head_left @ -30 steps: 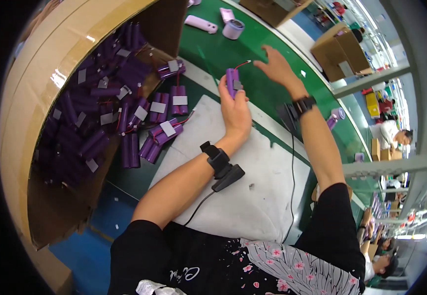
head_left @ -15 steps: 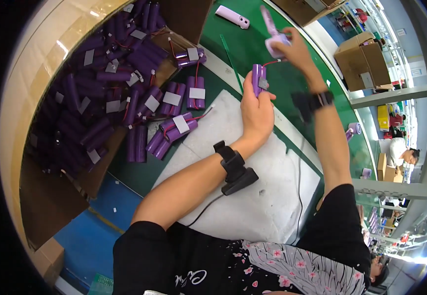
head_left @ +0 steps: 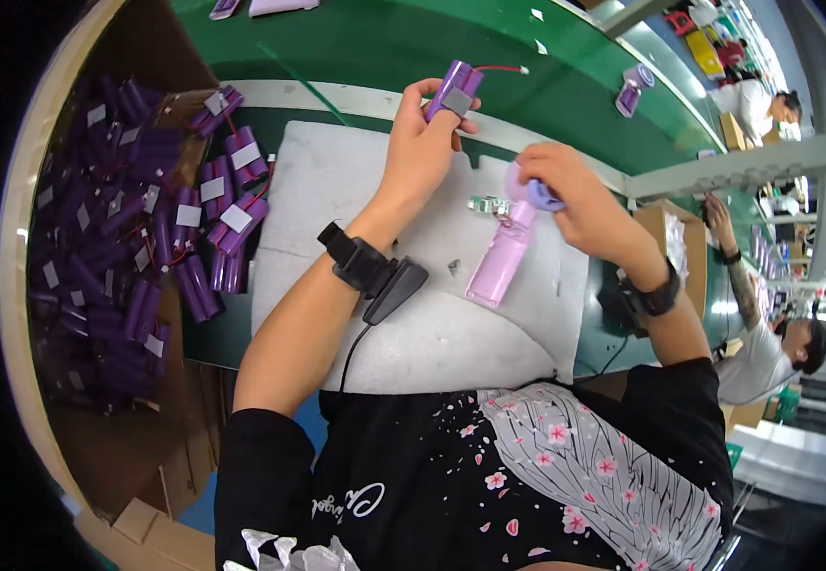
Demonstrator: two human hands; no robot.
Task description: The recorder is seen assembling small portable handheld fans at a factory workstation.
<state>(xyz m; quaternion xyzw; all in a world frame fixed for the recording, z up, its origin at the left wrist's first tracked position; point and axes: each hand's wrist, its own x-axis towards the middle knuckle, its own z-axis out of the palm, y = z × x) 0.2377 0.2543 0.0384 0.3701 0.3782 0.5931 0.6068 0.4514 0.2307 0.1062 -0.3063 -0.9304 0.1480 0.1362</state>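
Observation:
My left hand [head_left: 422, 143] is closed around a purple battery pack [head_left: 453, 88], two cells side by side with a grey patch. From its far end a red wire with a small white plug sticks out to the right. Above the white foam mat [head_left: 413, 343], my right hand [head_left: 575, 195] grips the round end of a lilac handheld fan housing [head_left: 503, 266]. The housing's hollow-looking handle slants down toward me. A small green circuit board [head_left: 489, 205] sticks out beside the handle's top. My right fingers partly cover the round end.
At left stands a large carton [head_left: 137, 428] heaped with purple packs; several more packs [head_left: 237, 219] lie beside the mat. Beyond runs a green belt [head_left: 384, 43] carrying another lilac fan part [head_left: 634, 90]. A metal post [head_left: 746, 162] and another carton [head_left: 689, 247] stand at right, near other people.
My right hand has brought the lilac fan housing from over the green belt back above the foam mat. My left hand keeps hold of the battery pack. The view has shifted.

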